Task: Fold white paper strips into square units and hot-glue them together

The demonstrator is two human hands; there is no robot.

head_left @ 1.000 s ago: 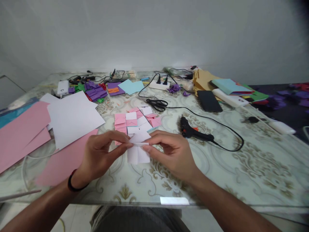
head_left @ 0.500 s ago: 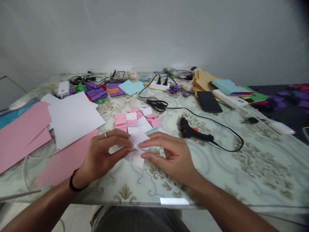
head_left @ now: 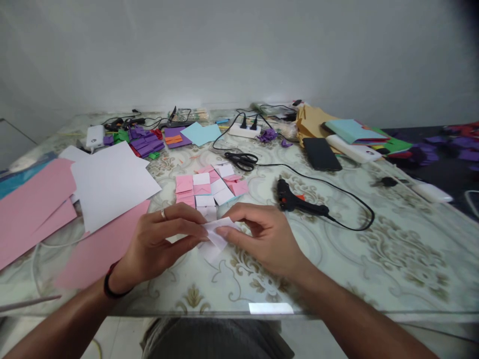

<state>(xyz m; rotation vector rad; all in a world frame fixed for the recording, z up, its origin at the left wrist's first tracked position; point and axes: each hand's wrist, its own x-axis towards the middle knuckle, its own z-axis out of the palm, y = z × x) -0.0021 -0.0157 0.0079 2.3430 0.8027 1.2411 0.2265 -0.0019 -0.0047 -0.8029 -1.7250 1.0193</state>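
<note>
Both hands meet over the front middle of the patterned table. My left hand [head_left: 160, 239], with a ring and a dark wristband, pinches the left edge of a small white paper [head_left: 220, 233]. The paper's right side is between the thumb and fingers of my right hand [head_left: 262, 237]; it looks bent, with a flap pointing down. Just beyond the fingers lie small folded pink papers [head_left: 184, 184] and white papers [head_left: 220, 191] in a cluster.
A black glue gun [head_left: 301, 202] with its cord lies to the right. Black scissors [head_left: 242, 160], a power strip [head_left: 244, 130] and a dark phone [head_left: 321, 154] are farther back. Large white sheets [head_left: 114, 187] and pink sheets [head_left: 37, 204] cover the left side.
The small paper has turned in my fingers and its flap now points down to the right. My right thumb presses higher on it. The camera view has shifted slightly.
</note>
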